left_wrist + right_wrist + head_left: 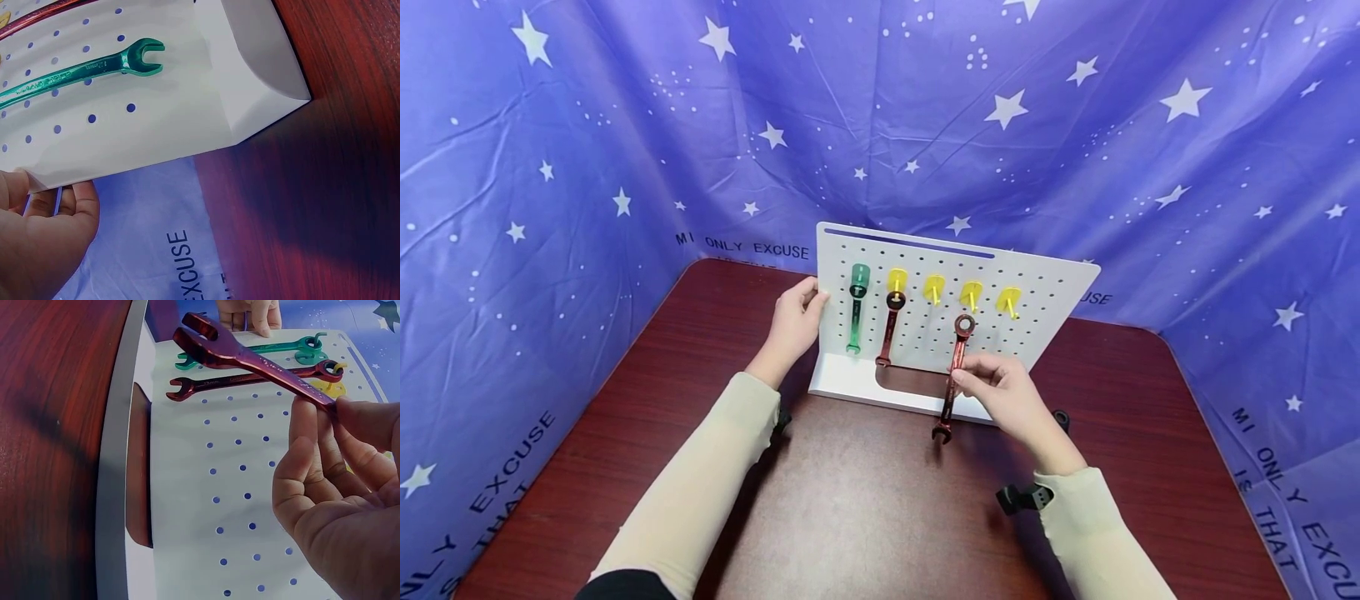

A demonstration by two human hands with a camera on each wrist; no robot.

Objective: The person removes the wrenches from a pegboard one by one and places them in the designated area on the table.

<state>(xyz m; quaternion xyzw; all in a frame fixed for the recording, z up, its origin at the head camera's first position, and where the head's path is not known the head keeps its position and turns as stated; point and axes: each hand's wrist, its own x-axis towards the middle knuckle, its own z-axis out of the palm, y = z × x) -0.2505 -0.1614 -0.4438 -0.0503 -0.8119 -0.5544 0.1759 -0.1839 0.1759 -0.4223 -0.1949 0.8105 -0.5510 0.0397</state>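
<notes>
A white pegboard (917,325) stands on the table with a row of hooks. My left hand (796,321) pinches its left edge, thumb on the front and fingers behind, as the left wrist view shows. A green combination wrench (855,321) hangs on the leftmost, green hook, and a dark red one (889,329) hangs on the yellow hook beside it. Between thumb and fingers my right hand (1003,396) pinches another red combination wrench (953,379) by its shank. Its ring end points up, just below the yellow hooks, and its open end (209,340) points down, in front of the board.
Three yellow hooks (972,295) on the board's right half bear nothing. The board's base has a cut-out (913,381). A dark reddish wood table (842,500) lies under everything, and a purple star-patterned cloth (880,125) hangs behind and at both sides.
</notes>
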